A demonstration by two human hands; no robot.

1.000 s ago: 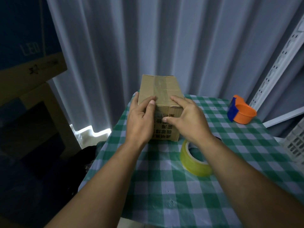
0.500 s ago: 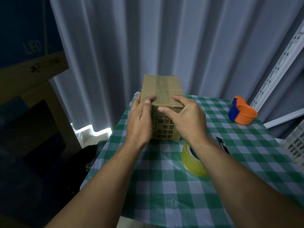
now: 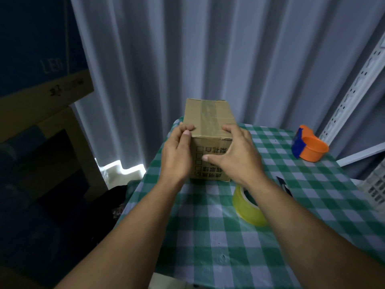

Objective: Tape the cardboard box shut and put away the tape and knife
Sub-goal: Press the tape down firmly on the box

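- The cardboard box (image 3: 209, 130) stands at the far left end of the table (image 3: 239, 243), on its green-and-white checked cloth, close to the pale curtain (image 3: 208, 49) behind it.
- A strip of clear tape runs along the box's top; its far end is hard to follow in the dim light.
- The left hand (image 3: 177, 155) clasps the box's near left corner, fingertips on the top edge, and covers that side of the box.
- The right hand (image 3: 237, 157) grips the near right corner, fingers curled over the top edge and thumb pressed flat on the printed front face; it hides part of the print, which reads upside down and cannot be made out.
- The yellow tape roll (image 3: 248, 205) lies on the cloth just beside the box's near right corner, its far side hidden under the right forearm.
- A dark object (image 3: 284, 185) lies to the right of that forearm, only partly showing; whether it is the knife I cannot tell.
- An orange and blue tape dispenser (image 3: 308, 148) sits at the table's far right, well apart from the box.
- To the left, large stacked cartons (image 3: 41, 84) sit in deep shadow; only the letters "LED" are legible.
- At the right edge, a white perforated shelf post (image 3: 354, 80) and a white crate (image 3: 375, 184) are cut off by the frame.
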